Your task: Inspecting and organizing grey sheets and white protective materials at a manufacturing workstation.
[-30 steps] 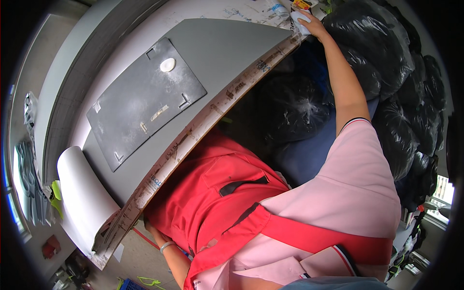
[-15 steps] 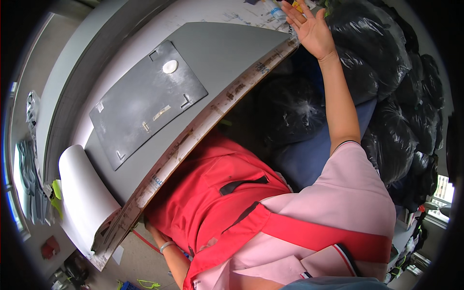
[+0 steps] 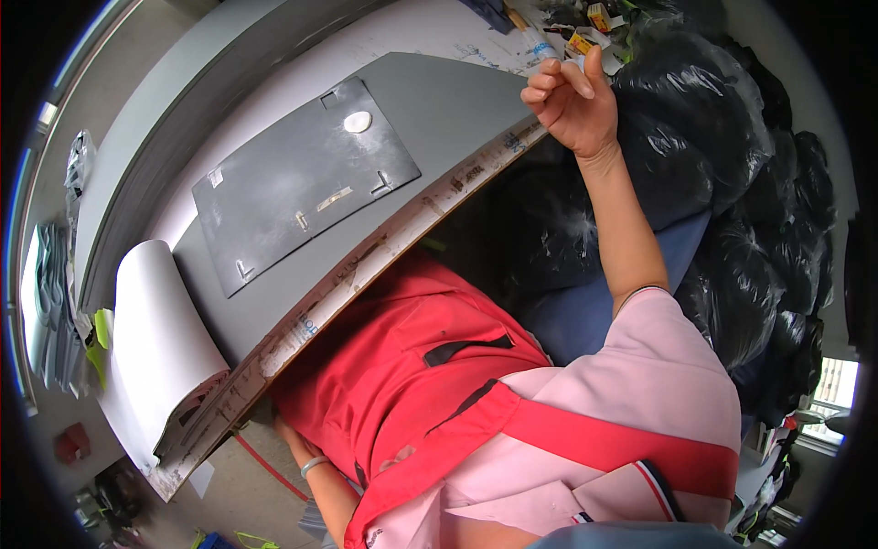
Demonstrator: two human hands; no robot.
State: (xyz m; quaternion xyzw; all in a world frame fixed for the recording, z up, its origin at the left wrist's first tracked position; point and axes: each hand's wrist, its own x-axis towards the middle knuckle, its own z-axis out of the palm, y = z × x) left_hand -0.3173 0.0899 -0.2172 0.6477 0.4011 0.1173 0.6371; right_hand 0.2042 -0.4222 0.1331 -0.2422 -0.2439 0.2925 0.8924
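My right hand (image 3: 578,102) is raised over the far right corner of the table. Its fingers are loosely curled, the thumb stands apart, and nothing shows in it. Low on the left, my left hand (image 3: 294,446) hangs by the red apron (image 3: 402,357), below the table edge; its fingers are hidden. On the table, a dark grey flat template (image 3: 293,197) with small cut-out corner marks and pale dusty smears lies over a larger grey sheet (image 3: 416,78). A white oval piece (image 3: 358,122) rests on the template.
The worn table edge (image 3: 366,261) crosses in front of my body. A white roll (image 3: 165,339) lies at the table's left end. Black plastic bags (image 3: 686,119) are piled on the right. Small yellow boxes (image 3: 581,43) and clutter sit at the far corner. Grey material (image 3: 55,302) hangs at left.
My right hand has come slightly lower and nearer, its spread fingers now curled. The whole view has shifted a little. The template and sheet look otherwise the same.
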